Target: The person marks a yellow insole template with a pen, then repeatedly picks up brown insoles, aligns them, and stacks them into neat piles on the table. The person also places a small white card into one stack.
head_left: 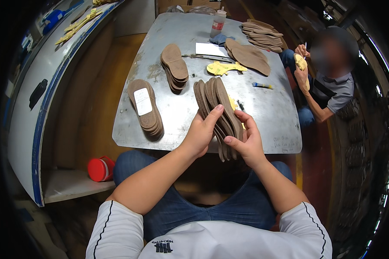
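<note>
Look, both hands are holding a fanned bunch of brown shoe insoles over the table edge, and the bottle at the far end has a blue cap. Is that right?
Almost. The head view shows the left hand and right hand holding the fanned brown insoles over the table edge, but the bottle has a white cap, not blue.

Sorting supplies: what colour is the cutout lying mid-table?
Yellow; the cutout shows best in the head view, beside brown insoles.

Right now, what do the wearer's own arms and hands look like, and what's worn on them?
Both forearms are bare from the short sleeves down. The left hand and right hand wear no gloves, rings or watch that I can see. The shirt is white with thin dark piping along each shoulder seam and a small dark mark at the collar. Blue jeans below.
</note>
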Motion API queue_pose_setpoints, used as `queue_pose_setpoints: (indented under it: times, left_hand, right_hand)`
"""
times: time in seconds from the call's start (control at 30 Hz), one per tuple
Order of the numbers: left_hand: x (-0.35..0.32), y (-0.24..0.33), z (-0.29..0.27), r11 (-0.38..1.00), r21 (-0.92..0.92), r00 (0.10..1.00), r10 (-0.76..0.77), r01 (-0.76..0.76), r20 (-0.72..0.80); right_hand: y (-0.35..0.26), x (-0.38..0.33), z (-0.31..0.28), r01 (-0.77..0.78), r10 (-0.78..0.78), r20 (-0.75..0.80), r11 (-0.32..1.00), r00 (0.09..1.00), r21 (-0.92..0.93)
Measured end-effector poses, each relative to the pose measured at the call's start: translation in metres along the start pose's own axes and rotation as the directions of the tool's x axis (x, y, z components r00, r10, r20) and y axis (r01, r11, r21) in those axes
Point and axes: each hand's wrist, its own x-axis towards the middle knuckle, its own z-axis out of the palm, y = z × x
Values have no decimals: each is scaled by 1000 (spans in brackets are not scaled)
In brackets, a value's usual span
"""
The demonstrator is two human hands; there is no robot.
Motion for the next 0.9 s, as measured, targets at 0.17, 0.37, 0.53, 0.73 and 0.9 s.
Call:
queue_pose_setpoints:
  times: [0.17,0.37,0.53,0.73,0.9]
  left_hand:
    - [-3,1,0,980,-166,994,-104,108,33]
    - [0,-1,-5,913,-383,989,-144,142,23]
    - [3,-3,-9,918,-375,992,-124,129,38]
    - [0,-7,-6,937,-318,989,-141,147,43]
    - [3,-4,-2,926,-345,988,-144,155,57]
  right_hand:
    - [2,-3,0,57,-64,-39,987,997,-151]
    - [0,-6,-5,206,-233,-13,884,972,-421]
    - [3,-3,-1,154,-172,-49,954,984,-259]
    - [4,5,-12,-76,71,-94,996,993,-48]
    - [3,7,-21,-225,246,-73,948,966,225]
